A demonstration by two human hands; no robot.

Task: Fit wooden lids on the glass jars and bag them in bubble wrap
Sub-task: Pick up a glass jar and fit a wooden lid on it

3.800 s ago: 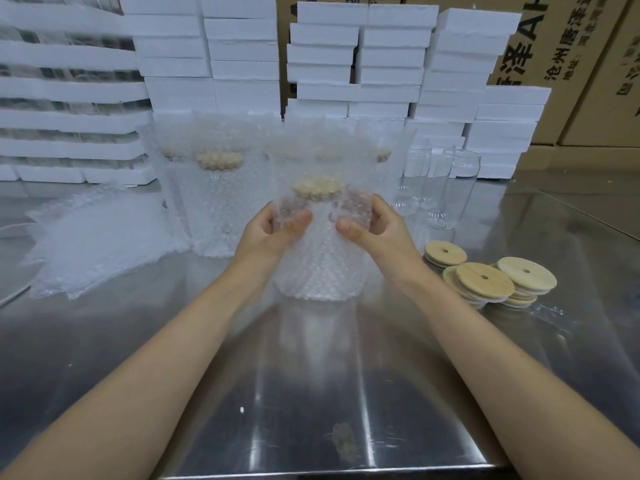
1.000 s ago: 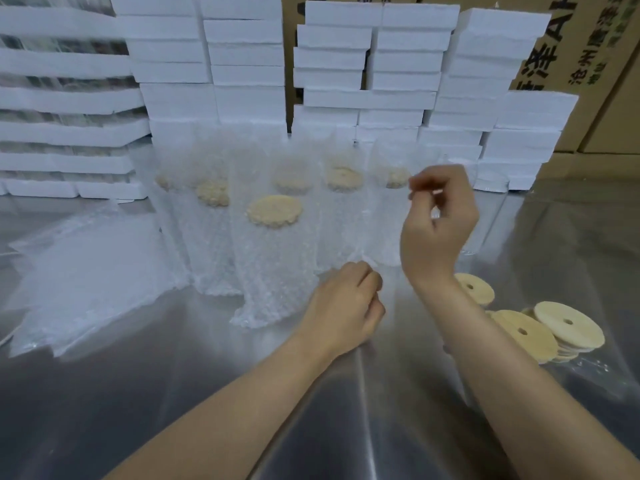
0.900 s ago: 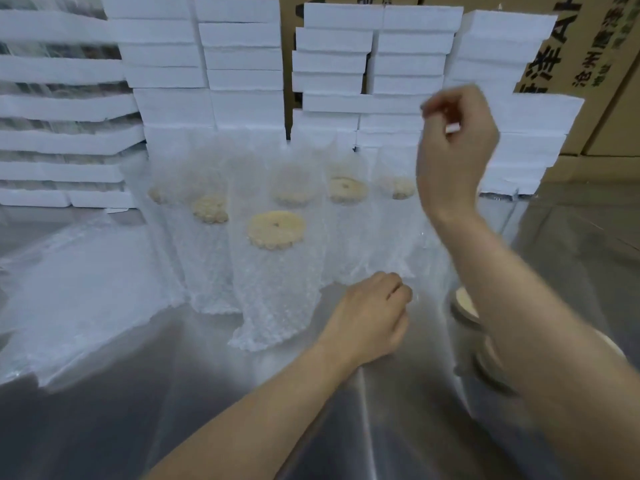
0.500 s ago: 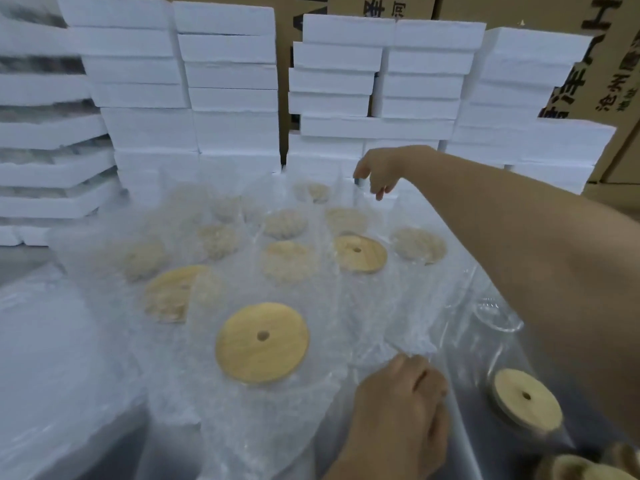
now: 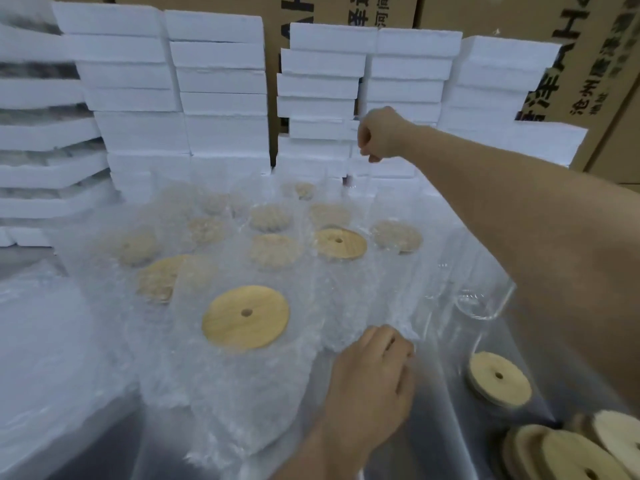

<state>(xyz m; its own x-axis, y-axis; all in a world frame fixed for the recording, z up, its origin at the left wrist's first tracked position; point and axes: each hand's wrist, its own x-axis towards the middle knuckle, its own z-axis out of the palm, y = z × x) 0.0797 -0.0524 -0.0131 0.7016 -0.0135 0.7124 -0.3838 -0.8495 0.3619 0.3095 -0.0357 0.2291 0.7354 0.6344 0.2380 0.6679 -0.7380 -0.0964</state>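
Jar's bagged; right hand (image 5: 378, 135) now stretched over the jars (image 5: 239, 382), curled, can't tell on what. Left hand (image 5: 374, 386) rests loose.

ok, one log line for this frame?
left hand: curled, beside front bagged jar, grip unclear | right hand: curled above back row, hold unclear | bagged jars: lidded, upright | empty jar: unlidded, right | loose lids: table, right

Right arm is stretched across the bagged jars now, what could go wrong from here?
The right forearm passes over the bare glass jar; lowering it could tip the jar. The right hand reaches the back row, where wrapped jars stand close together, so one nudge may topple several.
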